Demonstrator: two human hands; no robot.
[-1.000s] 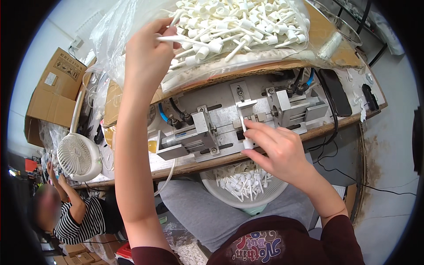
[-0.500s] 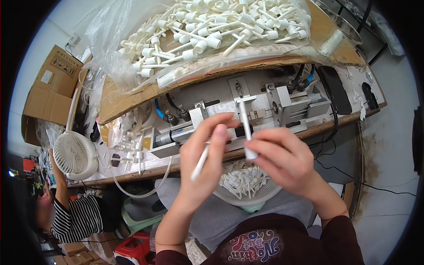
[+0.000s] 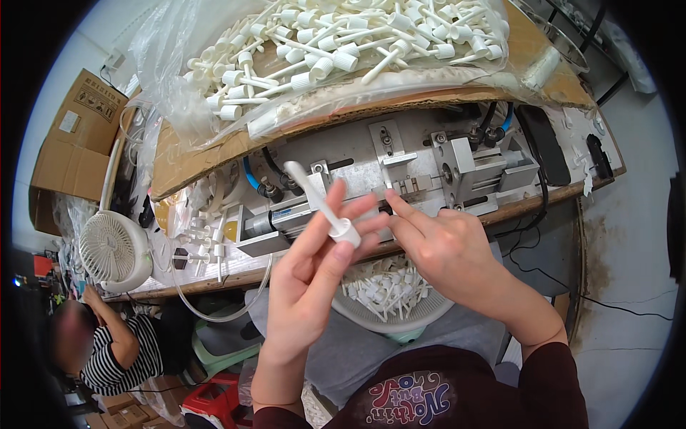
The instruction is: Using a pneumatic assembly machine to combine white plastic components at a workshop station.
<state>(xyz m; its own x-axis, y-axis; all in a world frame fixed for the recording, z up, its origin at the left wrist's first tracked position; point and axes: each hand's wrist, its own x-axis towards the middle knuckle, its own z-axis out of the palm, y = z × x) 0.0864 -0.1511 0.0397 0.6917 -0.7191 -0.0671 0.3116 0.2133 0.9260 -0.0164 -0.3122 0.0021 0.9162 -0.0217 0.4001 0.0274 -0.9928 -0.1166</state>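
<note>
My left hand (image 3: 314,268) pinches a white ribbed cap with a long stem (image 3: 344,230) between thumb and fingers. Its stem points up and to the left, with the other fingers spread behind it. At the metal fixture (image 3: 416,184) my right hand (image 3: 443,243) reaches in with its fingers bent over. A second white stem (image 3: 386,175) shows just past the index fingertip, against a small metal block. Whatever cap it has is hidden under the fingers of that hand, and its thumb cannot be seen.
Many white stemmed caps (image 3: 343,61) are heaped on plastic film over cardboard (image 3: 514,89) behind the fixture. A basket of white pieces (image 3: 389,293) sits on my lap. Left are a fan (image 3: 114,250), a clear tube (image 3: 214,314) and a seated co-worker (image 3: 128,350). A phone (image 3: 543,146) lies right.
My right hand has lowered its stemmed cap into the fixture. My left hand has turned its own stemmed cap so the stem now points upward, and its fingers have spread.
</note>
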